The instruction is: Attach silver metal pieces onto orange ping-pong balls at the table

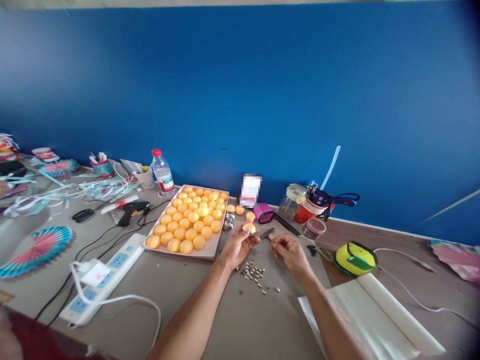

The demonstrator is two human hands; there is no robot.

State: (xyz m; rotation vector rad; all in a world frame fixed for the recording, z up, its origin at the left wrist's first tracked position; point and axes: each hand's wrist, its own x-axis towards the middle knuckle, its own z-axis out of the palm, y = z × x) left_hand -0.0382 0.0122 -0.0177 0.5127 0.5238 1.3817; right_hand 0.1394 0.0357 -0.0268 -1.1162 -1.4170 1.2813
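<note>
My left hand [240, 245] is closed around an orange ball [249, 228] that looks like a table tennis ball, with something shiny along its lower edge. To its right, my right hand [288, 252] has its thumb and fingers pinched together; what they hold, if anything, is too small to tell. A dark flat-bladed tool [267, 233] lies between the two hands. Below them, small silvery beads [252, 270] are scattered in a loose pile on the grey table [258, 325]. Beyond the left hand are loose orange balls [239, 210] and silver-covered balls [229, 223].
A shallow box [217, 245] full of orange balls stands left of my hands. Farther left are a power strip [122, 260], a glue gun [131, 212] and a bottle [163, 175]. A jar [292, 200], red cup [305, 214] and yellow-green pouch [355, 258] stand right.
</note>
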